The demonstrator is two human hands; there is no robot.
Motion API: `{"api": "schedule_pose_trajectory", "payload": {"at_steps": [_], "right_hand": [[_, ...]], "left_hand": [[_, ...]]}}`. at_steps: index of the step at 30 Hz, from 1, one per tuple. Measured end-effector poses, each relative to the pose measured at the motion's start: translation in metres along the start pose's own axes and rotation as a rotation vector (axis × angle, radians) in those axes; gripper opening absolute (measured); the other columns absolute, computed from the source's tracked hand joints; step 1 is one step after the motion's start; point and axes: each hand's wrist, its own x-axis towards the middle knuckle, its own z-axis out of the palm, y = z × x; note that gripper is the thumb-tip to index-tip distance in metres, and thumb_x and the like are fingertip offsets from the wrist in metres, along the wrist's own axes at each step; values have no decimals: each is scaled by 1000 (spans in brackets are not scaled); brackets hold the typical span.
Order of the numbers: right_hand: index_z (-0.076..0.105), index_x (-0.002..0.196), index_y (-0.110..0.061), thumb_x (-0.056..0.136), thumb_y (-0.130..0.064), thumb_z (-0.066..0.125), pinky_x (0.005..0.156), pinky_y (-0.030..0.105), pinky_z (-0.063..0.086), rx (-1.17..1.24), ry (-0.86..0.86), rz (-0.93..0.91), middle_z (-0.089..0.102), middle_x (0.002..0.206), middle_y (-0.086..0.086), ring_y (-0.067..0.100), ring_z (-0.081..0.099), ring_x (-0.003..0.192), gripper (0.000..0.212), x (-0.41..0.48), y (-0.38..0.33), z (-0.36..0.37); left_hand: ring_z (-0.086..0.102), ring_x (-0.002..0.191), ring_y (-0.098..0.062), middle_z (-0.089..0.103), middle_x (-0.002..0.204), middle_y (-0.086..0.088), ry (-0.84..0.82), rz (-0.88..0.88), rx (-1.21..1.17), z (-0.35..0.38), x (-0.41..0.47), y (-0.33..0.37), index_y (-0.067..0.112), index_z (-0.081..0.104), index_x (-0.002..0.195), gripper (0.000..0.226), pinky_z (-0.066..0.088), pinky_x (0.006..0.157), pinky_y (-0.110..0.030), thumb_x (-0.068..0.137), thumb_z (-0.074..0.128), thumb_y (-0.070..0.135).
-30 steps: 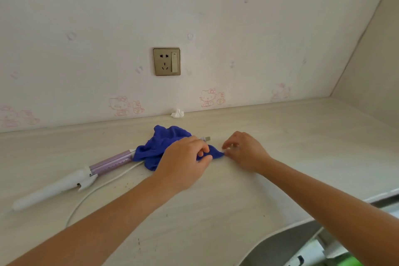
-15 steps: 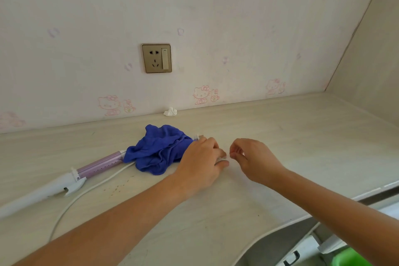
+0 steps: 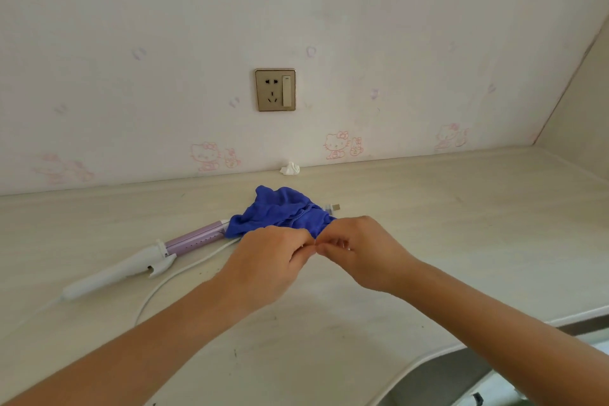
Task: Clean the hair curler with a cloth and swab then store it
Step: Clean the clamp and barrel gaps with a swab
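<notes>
The spot where the two hands meet is hidden by the hands themselves. The left hand (image 3: 268,262) and the right hand (image 3: 367,254) meet knuckles-up just in front of the crumpled royal-blue terry cloth (image 3: 280,211), fingers curled inward, fingertips touching or nearly so. The fingers cover whatever lies between those tips, so I cannot tell whether either hand pinches the cloth's near edge, something thin, or nothing at all.

The hair curler (image 3: 131,269), with a smooth white plastic handle and a lilac perforated barrel, lies flat on the desk to the left of the hands, angled toward the cloth. The far part of its barrel disappears under the soft folds. At the cloth's right edge a small white-and-metal end (image 3: 333,207) pokes out, too small to tell whether it is the curler's tip or a plug. A thin white cord (image 3: 178,273) curves beside the handle, with one end behind the left hand and the other behind the left forearm.

The desk (image 3: 461,224) is pale wood-grain laminate, flecked with dark specks, with a rounded front edge. Below that edge at the lower right are grey shapes, cut off and unreadable. A small crumpled white wad (image 3: 290,169) sits at the foot of the wall. Above it, a square brass-coloured wall socket (image 3: 275,90) with a rocker switch is set in pale wallpaper (image 3: 336,143) printed with faded pink cartoon cats
</notes>
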Motion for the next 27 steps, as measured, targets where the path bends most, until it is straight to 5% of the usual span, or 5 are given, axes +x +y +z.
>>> {"api": "schedule_pose_trajectory", "payload": {"at_steps": [7,16,20,27], "right_hand": [[47,74,-10,96,-21,51,49,25,27,51,-172,-59,40,56,-9,9,33,52,25,23,-36,31],[41,64,-12,90,-25,54,52,33,25,-13,-113,-53,36,54,-3,12,28,53,32,33,-57,63],[28,56,-19,93,-21,51,51,35,24,-210,-50,56,28,52,-3,14,26,54,43,43,-64,76],[34,55,-15,94,-19,51,52,35,26,-152,-30,149,36,55,1,15,30,54,43,38,-54,72]], "left_hand": [[52,60,-14,55,59,8,63,-127,-61,-24,-46,-31,27,67,83,22,31,54,-23,102,57,33],[47,59,-12,53,64,7,82,-169,70,-31,-65,-46,23,52,74,29,31,55,-27,101,54,29],[51,65,-18,61,74,-1,108,-228,205,-18,-51,-44,16,51,79,27,31,58,-30,104,49,26],[57,68,-22,65,74,-3,89,-204,221,-4,-37,-39,13,60,85,29,40,59,-35,106,48,28]]}}
